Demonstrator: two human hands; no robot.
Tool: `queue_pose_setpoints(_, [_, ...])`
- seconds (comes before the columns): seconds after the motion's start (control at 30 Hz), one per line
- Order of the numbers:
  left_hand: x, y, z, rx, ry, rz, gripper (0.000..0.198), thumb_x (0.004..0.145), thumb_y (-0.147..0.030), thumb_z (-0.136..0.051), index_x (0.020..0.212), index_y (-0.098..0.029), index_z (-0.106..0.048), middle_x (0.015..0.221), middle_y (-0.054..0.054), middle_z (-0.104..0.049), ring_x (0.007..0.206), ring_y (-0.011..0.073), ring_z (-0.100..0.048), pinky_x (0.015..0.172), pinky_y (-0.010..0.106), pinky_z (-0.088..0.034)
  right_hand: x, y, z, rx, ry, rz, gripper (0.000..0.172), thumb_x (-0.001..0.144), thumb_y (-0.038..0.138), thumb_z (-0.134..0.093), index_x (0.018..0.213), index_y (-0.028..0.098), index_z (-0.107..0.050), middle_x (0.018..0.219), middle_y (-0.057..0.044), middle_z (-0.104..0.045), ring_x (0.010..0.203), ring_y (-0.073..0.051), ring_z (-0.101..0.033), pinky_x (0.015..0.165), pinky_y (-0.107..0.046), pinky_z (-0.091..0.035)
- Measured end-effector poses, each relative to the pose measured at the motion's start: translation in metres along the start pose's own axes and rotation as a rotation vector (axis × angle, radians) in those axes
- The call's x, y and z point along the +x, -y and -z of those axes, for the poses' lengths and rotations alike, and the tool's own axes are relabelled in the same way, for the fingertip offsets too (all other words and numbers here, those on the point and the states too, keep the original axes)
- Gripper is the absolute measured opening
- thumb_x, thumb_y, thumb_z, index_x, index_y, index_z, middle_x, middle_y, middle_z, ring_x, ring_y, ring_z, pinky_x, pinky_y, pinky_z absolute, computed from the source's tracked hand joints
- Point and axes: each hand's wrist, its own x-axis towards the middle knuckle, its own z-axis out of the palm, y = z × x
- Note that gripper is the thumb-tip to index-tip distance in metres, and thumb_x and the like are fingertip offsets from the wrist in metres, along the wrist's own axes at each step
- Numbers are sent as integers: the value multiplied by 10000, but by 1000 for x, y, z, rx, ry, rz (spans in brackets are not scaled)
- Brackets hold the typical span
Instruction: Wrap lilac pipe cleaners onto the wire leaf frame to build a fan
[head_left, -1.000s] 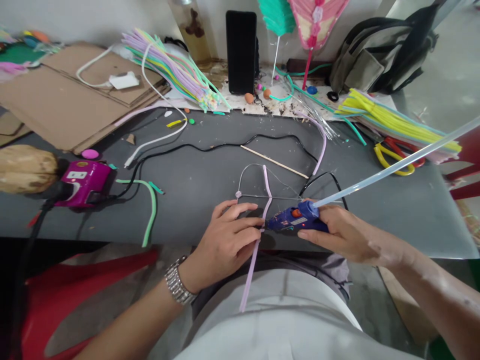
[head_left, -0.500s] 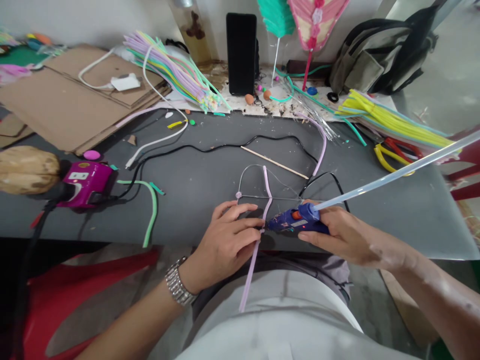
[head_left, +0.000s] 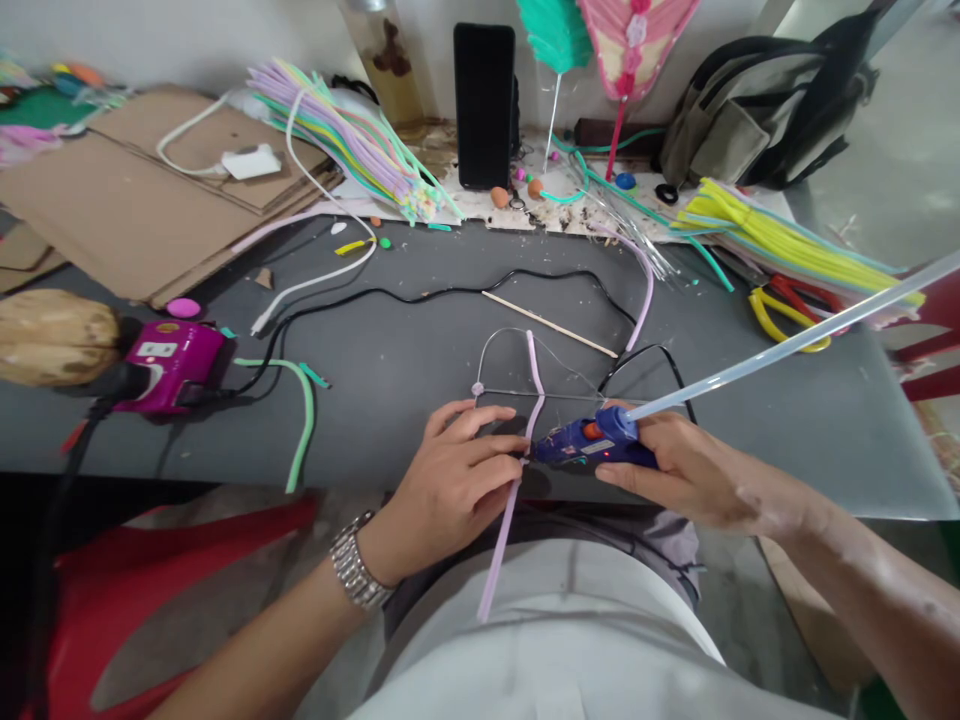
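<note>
My left hand [head_left: 469,465] pinches a lilac pipe cleaner [head_left: 504,545] near the table's front edge. The pipe cleaner runs up across a thin wire frame [head_left: 504,392], and its lower end hangs over my lap. At the frame's left corner sits a small lilac coil [head_left: 478,389]. My right hand [head_left: 675,465] is closed around a blue hot glue gun [head_left: 600,438], its nozzle close to the pipe cleaner by my left fingertips. A long clear glue stick [head_left: 780,350] sticks out of the gun's back. Whether the nozzle touches the pipe cleaner I cannot tell.
Behind the frame lie a wooden stick [head_left: 551,325] and a black cable [head_left: 420,296]. A magenta power adapter [head_left: 176,365] stands left, scissors [head_left: 795,315] right. Pipe cleaner bundles [head_left: 352,140], cardboard [head_left: 112,220], a phone [head_left: 484,105] and a backpack [head_left: 757,110] line the back.
</note>
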Motion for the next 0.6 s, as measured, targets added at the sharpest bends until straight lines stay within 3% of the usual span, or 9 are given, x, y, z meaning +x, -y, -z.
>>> queue_pose_setpoints(0.23, [0, 1, 0, -5, -3, -4, 137, 913, -91, -636, 903, -225, -663, 1149, 6, -793, 1252, 293, -614, 1079, 544, -363, 1, 0, 1, 73, 41, -26, 370, 994, 512, -512, 826, 190, -580, 707, 9, -559, 621, -130, -458, 574, -276, -360])
queue_pose_setpoints(0.47, [-1, 1, 2, -13, 3, -6, 144, 911, -85, -633, 900, -226, -663, 1149, 5, -792, 1249, 285, -614, 1081, 539, -365, 1, -4, 3, 171, 37, -101, 400, 922, 548, -620, 752, 188, -595, 624, 36, -494, 546, -103, -391, 487, -251, -298])
queue_pose_setpoints(0.6, [0, 2, 2, -23, 19, -4, 132, 924, -98, -629, 922, -227, -655, 1155, -1, -790, 1258, 274, -606, 1092, 531, -353, -4, -20, 13, 354, 27, -151, 391, 876, 562, -690, 846, 175, -734, 655, 5, -606, 566, -118, -503, 501, -238, -364])
